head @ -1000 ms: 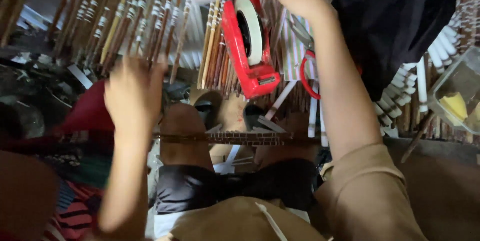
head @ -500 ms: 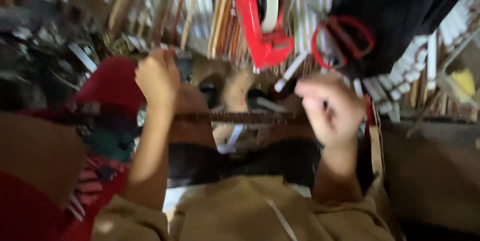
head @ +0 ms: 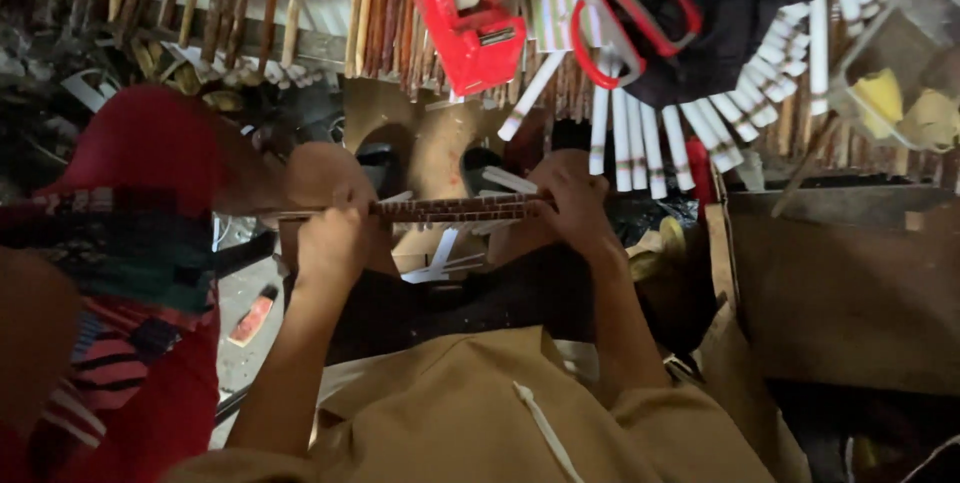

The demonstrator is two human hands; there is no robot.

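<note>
I hold a thin brown patterned stick [head: 455,209] level across my knees with both hands. My left hand [head: 330,238] grips its left part, fingers closed round it. At the right end, my right hand [head: 565,205] pinches the stick between thumb and fingers. Loose white strips [head: 440,258] lie under the stick, between my knees. Above it hang a red tape dispenser [head: 468,23] and red-handled scissors [head: 632,18], neither touched.
Rows of brown sticks [head: 230,3] and white sticks [head: 690,133] lie ahead. A black cloth [head: 740,3] is at the top right, beside a clear box [head: 900,73] with yellow pieces. A brown board [head: 840,283] is to my right. A person in red clothes [head: 130,243] sits at my left.
My right hand came down from the sticks above to the stick's right end. My left hand lowered onto its left part. The view tilted down and sharpened.
</note>
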